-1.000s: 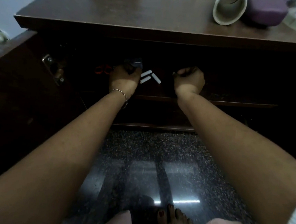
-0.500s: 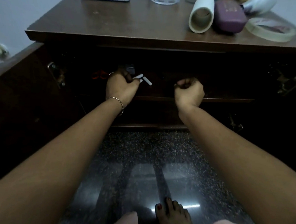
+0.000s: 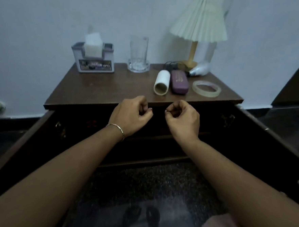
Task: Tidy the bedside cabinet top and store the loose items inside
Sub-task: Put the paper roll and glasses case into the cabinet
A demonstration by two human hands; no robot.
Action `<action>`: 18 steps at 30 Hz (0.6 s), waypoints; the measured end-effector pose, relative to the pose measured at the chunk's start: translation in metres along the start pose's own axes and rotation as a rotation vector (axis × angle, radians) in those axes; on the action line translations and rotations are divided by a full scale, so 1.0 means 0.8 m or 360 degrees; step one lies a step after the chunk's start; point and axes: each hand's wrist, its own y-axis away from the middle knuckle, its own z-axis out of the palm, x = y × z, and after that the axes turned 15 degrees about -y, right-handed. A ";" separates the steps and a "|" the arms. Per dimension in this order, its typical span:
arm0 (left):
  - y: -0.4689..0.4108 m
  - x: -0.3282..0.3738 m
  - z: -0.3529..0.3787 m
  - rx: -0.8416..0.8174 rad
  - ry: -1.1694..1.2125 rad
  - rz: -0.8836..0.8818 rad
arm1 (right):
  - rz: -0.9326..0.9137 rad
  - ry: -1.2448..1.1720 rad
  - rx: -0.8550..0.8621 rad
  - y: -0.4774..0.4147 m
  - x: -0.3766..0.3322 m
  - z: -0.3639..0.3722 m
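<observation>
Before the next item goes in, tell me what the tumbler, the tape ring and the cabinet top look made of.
The tumbler: probably clear cut glass; the wall shows through, base patterned. The tape ring: translucent plastic film, pale and see-through. The cabinet top: dark brown wood or veneer, with a soft sheen.

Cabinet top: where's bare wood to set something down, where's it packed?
Free: the left and centre front of the cabinet top, bordered by the tissue holder and glass behind, the white tube on the right and the front edge. Crowded: the right side, where tube, purple case, tape roll, lamp and a white device sit close together.
</observation>
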 end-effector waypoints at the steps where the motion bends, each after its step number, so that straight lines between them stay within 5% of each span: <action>1: -0.007 0.008 -0.008 0.0047 0.0047 0.0008 | -0.0006 0.0004 0.0024 -0.004 -0.008 -0.008; 6: -0.051 0.043 -0.032 0.0161 0.0162 -0.0130 | 0.0051 0.0148 -0.0110 -0.029 -0.032 -0.044; 12: -0.080 0.052 -0.019 -0.0323 0.0036 -0.0243 | 0.0124 0.0321 -0.0221 -0.059 -0.034 -0.056; 18: -0.097 0.060 -0.002 -0.0361 0.0131 -0.0351 | 0.0237 0.0358 -0.0278 -0.085 -0.028 -0.035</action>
